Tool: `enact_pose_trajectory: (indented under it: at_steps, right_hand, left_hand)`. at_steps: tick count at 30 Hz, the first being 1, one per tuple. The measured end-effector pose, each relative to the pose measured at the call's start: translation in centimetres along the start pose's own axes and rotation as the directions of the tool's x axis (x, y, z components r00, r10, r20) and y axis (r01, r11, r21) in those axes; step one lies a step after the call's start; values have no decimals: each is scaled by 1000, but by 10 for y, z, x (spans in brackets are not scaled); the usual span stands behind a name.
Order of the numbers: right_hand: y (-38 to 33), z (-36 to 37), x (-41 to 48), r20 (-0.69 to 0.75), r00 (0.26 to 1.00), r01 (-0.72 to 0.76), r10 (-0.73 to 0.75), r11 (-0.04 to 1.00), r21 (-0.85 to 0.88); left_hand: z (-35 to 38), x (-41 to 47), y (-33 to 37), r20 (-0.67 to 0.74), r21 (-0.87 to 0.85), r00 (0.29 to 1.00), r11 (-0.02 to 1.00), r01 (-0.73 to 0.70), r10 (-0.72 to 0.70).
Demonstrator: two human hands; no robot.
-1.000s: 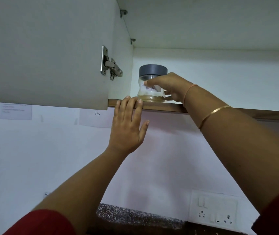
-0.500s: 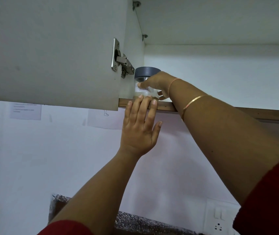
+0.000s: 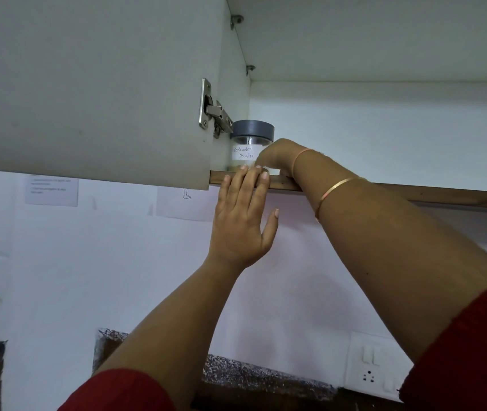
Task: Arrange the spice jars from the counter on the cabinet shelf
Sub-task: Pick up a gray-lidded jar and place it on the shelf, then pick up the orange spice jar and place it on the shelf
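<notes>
Where the wooden front edge of the cabinet shelf (image 3: 384, 194) meets the open cabinet door (image 3: 88, 84), a spice jar (image 3: 246, 148) stands upright at the shelf's left end, just beside the cabinet's side wall (image 3: 236, 93) and near the metal hinge (image 3: 214, 112). Its body is clear and capped with a grey lid (image 3: 253, 128). A white label (image 3: 243, 153) handwritten "Coriander Powder" faces outward. A shallow layer of pale tan powder (image 3: 235, 167) shows at the bottom, with clear glass above it, though part of the base is hidden. The right hand (image 3: 278, 157) reaches in from the right with its fingers curled against the jar's right side, gripping it low down; how far they wrap behind cannot be seen. A thin thread (image 3: 301, 157) and a gold bangle (image 3: 337, 188) circle that arm. The left hand (image 3: 240, 221) is spread flat, fingers straight and together, tips pressing the shelf edge just below the jar, thumb held apart. Below, a speckled counter (image 3: 266, 372) meets the wall, with a white socket plate (image 3: 375, 369) to the right.
</notes>
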State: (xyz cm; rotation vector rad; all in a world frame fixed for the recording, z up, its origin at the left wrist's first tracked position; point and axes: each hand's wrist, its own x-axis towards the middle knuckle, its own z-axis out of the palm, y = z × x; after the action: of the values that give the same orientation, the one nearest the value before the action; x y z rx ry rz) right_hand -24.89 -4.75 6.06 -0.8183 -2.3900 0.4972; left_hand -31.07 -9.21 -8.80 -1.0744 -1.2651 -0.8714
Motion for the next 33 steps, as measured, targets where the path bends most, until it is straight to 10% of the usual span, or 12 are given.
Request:
enact_pose_trajectory:
  at_steps: [10,14,20,26,33]
  right_hand:
    - [26,19,-54,-478,836,139,-269,947,-289]
    - [49,43,-78,-516,635,197,-575,766,-612]
    - [86,81,-103,-518,505,301,-690,704,-643]
    - [134,162,-135,-411,662,378,-627,752,-539]
    - [196,266,-190,-25,926,330,-378,836,-438]
  left_hand:
    - [-44,12,9,238,-90,969,991,97,-73]
    - [-53,20,15,253,-93,963,988,121,-94]
    - [-48,-22,20,373,10,927,999,45,-46]
    - [-52,-121,34,573,-8,811,989,150,-119]
    - [-73,-240,55,870,124,449,971,205,-206]
